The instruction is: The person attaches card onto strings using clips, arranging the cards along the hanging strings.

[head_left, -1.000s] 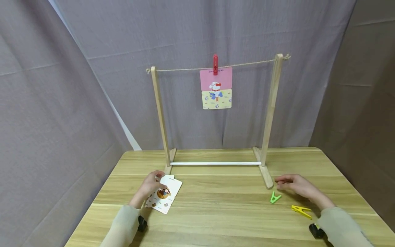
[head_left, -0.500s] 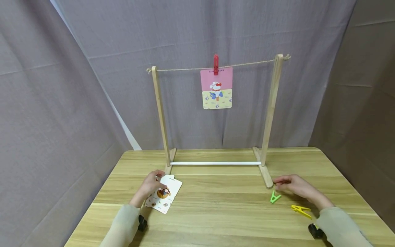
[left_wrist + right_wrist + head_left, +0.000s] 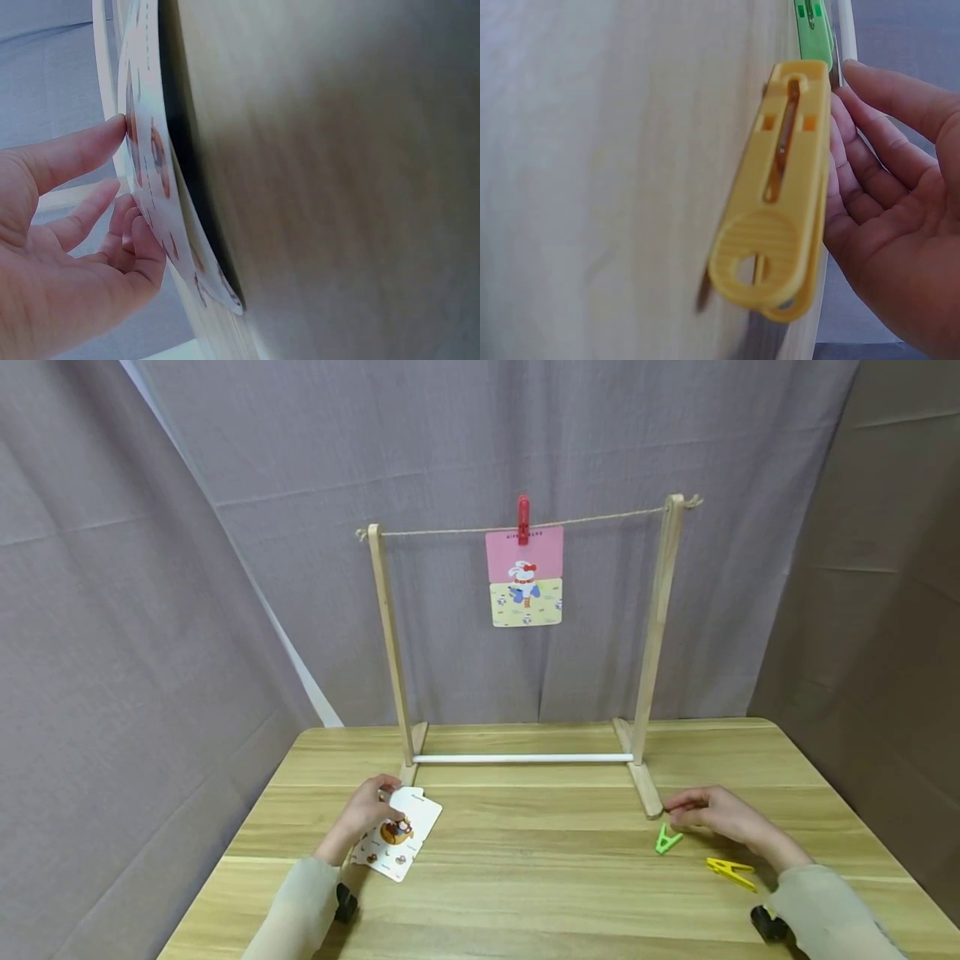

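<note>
Cards [image 3: 401, 837] lie overlapping on the left of the table [image 3: 525, 860], by the left foot [image 3: 408, 774] of the wooden stand [image 3: 652, 652]. Left hand [image 3: 363, 814]: fingers loosely bent, thumb against the top face; pinching or just resting, can't tell. Edges look slightly off the wood, so sliding a fingertip beneath should be easy; best take the top one alone, by its margin, no bending. Right hand [image 3: 720, 814] relaxed, nothing held that I can see, fingertips at the stand's right foot [image 3: 647, 793], contact unclear. Green clip [image 3: 663, 845] just beside, yellow clip [image 3: 723, 867] nearer the wrist; green seems handier, don't nudge the foot. Farther out, red clip [image 3: 523, 520] holds a pink-and-yellow card [image 3: 526, 602] on the rope [image 3: 600, 518].
</note>
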